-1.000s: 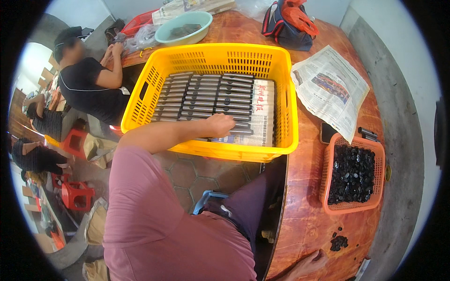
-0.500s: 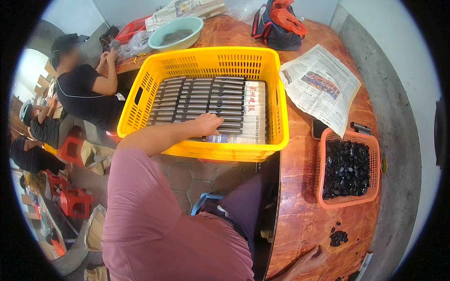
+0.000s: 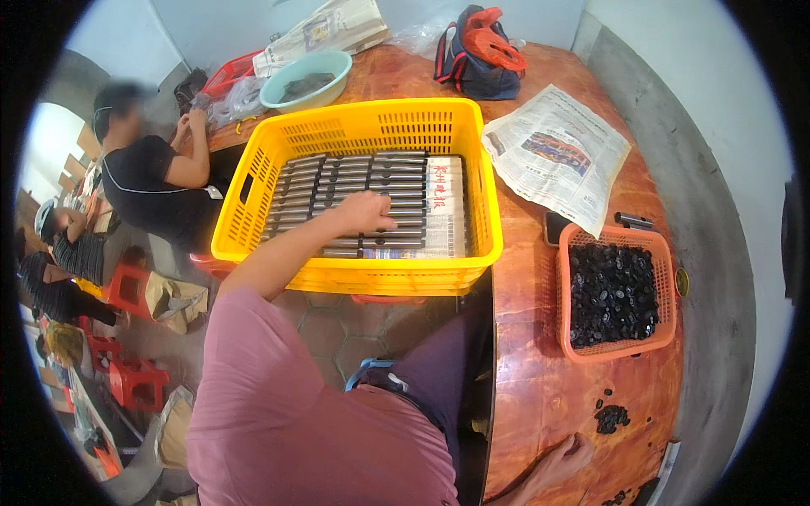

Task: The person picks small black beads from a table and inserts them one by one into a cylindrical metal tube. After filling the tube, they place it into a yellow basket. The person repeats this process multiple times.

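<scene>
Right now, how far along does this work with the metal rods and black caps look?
Looks done: rows of rods fill the yellow crate. In hand: the left hand rests on the rods, and the right hand lies on the table near loose black caps. Left: the orange basket is full of caps.

We see a bright yellow crate with a lattice wall, and under our left grip lie grey metal rods in rows. Right of that grip, an orange basket holds black pieces. The tabletop is glossy reddish-brown; the bowl beyond is pale green.
</scene>
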A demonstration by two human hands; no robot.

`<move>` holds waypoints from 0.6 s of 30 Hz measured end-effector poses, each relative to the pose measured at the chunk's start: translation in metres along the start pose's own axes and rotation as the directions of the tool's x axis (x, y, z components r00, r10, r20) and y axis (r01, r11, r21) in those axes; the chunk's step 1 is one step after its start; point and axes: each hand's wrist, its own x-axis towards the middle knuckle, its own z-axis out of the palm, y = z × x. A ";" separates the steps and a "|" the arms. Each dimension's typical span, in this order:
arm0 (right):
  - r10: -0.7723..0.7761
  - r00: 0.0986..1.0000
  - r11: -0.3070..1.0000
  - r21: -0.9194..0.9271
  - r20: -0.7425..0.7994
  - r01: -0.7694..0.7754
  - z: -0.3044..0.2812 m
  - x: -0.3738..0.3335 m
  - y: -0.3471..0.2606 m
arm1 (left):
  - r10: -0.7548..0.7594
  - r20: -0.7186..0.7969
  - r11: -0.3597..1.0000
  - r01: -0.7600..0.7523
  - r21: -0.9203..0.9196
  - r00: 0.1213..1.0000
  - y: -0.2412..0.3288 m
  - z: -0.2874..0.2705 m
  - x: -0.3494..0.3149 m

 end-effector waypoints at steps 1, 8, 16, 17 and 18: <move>0.016 1.000 1.000 -0.014 -0.014 -0.017 -0.002 0.002 -0.009 | 0.028 -0.135 0.999 -0.031 -0.021 0.990 0.000 -0.009 0.002; 0.107 0.993 0.993 0.046 0.042 -0.109 -0.008 0.004 -0.023 | 0.367 -0.619 0.801 -0.574 -0.170 0.695 0.155 -0.056 -0.050; 0.243 0.953 0.868 0.398 0.179 -0.296 -0.043 -0.002 -0.045 | 0.856 -0.414 0.288 -0.951 -0.114 0.309 0.352 0.126 -0.121; 0.264 0.952 0.843 0.442 0.156 -0.306 -0.045 -0.009 -0.034 | 0.875 -0.377 0.274 -0.953 -0.129 0.302 0.366 0.135 -0.126; 0.248 0.961 0.873 0.400 0.126 -0.277 -0.052 -0.019 -0.025 | 0.879 -0.364 0.286 -0.952 -0.112 0.307 0.375 0.144 -0.126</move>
